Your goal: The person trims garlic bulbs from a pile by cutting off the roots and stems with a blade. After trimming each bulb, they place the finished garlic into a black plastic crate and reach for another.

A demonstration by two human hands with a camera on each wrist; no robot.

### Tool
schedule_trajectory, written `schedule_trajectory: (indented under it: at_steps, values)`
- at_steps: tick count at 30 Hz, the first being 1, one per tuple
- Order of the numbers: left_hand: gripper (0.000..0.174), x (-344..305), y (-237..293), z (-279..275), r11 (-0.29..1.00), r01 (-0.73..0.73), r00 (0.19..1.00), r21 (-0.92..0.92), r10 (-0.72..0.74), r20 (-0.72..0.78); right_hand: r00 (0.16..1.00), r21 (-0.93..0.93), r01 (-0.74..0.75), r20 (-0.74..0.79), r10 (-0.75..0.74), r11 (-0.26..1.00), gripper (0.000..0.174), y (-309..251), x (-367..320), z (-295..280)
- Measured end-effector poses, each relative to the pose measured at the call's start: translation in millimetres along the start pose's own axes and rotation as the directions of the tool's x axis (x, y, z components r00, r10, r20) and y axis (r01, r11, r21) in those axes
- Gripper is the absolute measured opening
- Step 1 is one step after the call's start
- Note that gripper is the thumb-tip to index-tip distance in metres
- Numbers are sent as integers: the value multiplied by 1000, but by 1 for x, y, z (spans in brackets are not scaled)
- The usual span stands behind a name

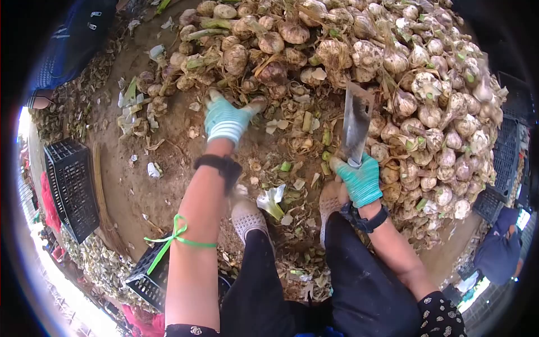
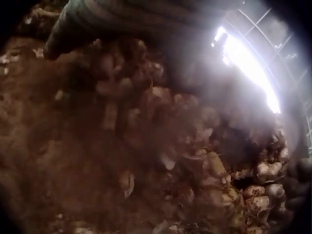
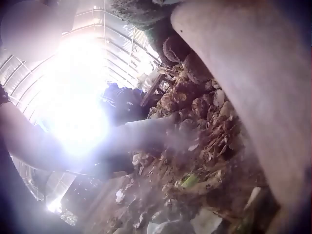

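My left hand (image 1: 226, 116), in a teal and white knit glove, is at the near edge of a big heap of garlic bulbs (image 1: 292, 32). Its thumb is spread wide from the fingers, and nothing shows between them. In the left wrist view a striped gloved finger (image 2: 63, 41) crosses the top over blurred garlic and scraps. My right hand (image 1: 360, 181), gloved alike, grips a cleaver (image 1: 357, 121) by its handle, which the fingers hide. The broad blade points up and away, overlapping the garlic heap. In the right wrist view the cleaver is out of sight.
Cut stems and papery skins (image 1: 289, 205) litter the dirt floor between my shoes (image 1: 247, 219). A black plastic crate (image 1: 72, 188) stands at left, another (image 1: 149, 275) beside my left leg. More crates (image 1: 505, 146) stand at right, near another person (image 1: 499, 247).
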State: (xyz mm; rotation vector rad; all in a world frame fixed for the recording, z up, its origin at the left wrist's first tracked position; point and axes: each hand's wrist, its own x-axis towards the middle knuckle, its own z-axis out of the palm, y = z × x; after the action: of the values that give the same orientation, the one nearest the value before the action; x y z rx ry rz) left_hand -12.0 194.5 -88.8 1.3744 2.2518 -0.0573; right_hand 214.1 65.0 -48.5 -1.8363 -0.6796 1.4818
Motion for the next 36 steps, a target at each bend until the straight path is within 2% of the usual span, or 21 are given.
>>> schedule_trajectory:
  at_steps: [2, 4, 5, 7, 9, 11, 13, 15, 18, 19, 20, 21, 23, 25, 27, 30, 32, 33, 34, 35, 36]
  values:
    - [107, 6, 11, 11, 1000, 25, 999, -7, -25, 25, 1000, -22, -2, 12, 3, 1000, 19, -3, 4, 1]
    - [93, 5, 22, 16, 998, 32, 998, 61, -35, 52, 1000, -5, 17, 7, -17, 1000, 19, -3, 7, 2]
    - [93, 1, 25, 19, 998, 35, 998, 61, -38, 54, 1000, -7, 14, 9, -14, 1000, 19, -2, 8, 3]
    - [70, -11, 29, 24, 999, 35, 998, 13, -35, 49, 999, 40, 27, 18, -27, 999, 19, -2, 9, 2]
    - [64, -26, 25, 25, 1000, -4, 999, 16, 3, 45, 1000, 37, 7, 16, -8, 999, 19, -1, 8, 0]
    - [63, -40, 15, 33, 986, -139, 985, 92, 128, 118, 1000, 39, -14, 15, 13, 999, 18, -1, 4, -1]
    - [58, -59, -2, 44, 955, -293, 925, 41, 273, 264, 998, 0, -53, 18, 53, 999, 18, -6, -2, -4]
    - [54, -87, -10, 43, 898, -440, 861, 12, 418, 289, 999, 34, -42, 6, 42, 999, 18, -2, -4, -7]
    - [55, -83, -2, 38, 848, -529, 843, -26, 529, 100, 1000, 72, -21, 1, 21, 997, 19, 4, -6, -11]
    - [57, -75, 10, 33, 843, -537, 842, -37, 538, 35, 1000, 77, -11, 6, 11, 997, 19, 6, -6, -12]
    - [63, -67, 23, 29, 849, -526, 849, 47, 527, -26, 1000, 74, -10, 12, 9, 997, 19, 6, -6, -13]
    - [68, -55, 40, 24, 897, -416, 909, 149, 409, 76, 1000, 55, 4, 14, -5, 998, 19, 6, -5, -14]
    - [67, -45, 60, 23, 884, -400, 914, 240, 366, 176, 1000, 36, 11, 20, -11, 999, 20, 6, -5, -15]
    - [65, -43, 63, 36, 880, -425, 904, 211, 402, 143, 1000, 52, 21, 20, -22, 998, 21, 4, -6, -13]
    - [60, -41, 71, 39, 901, -374, 927, 218, 357, 117, 1000, 60, 1, 31, -3, 998, 21, 4, -5, -13]
    - [52, -46, 74, 32, 903, -344, 918, 256, 267, 292, 999, 81, -11, 33, 8, 997, 20, 5, -8, -16]
    - [42, -71, 42, 43, 845, -493, 866, 209, 452, 216, 1000, 109, -4, 21, 2, 994, 20, 7, -8, -20]
    - [41, -89, 27, 44, 826, -523, 848, 211, 478, 229, 1000, 101, -3, 28, 0, 995, 20, 10, -9, -24]
    - [55, -102, 10, 45, 806, -553, 823, 211, 487, 294, 999, 94, -3, 33, 0, 996, 19, 12, -10, -27]
    - [56, -113, -10, 52, 801, -566, 817, 194, 515, 259, 1000, 109, -8, 26, 5, 994, 19, 14, -12, -28]
    - [55, -122, -19, 44, 855, -503, 829, 126, 436, 349, 1000, 107, -18, 13, 16, 994, 18, 15, -13, -30]
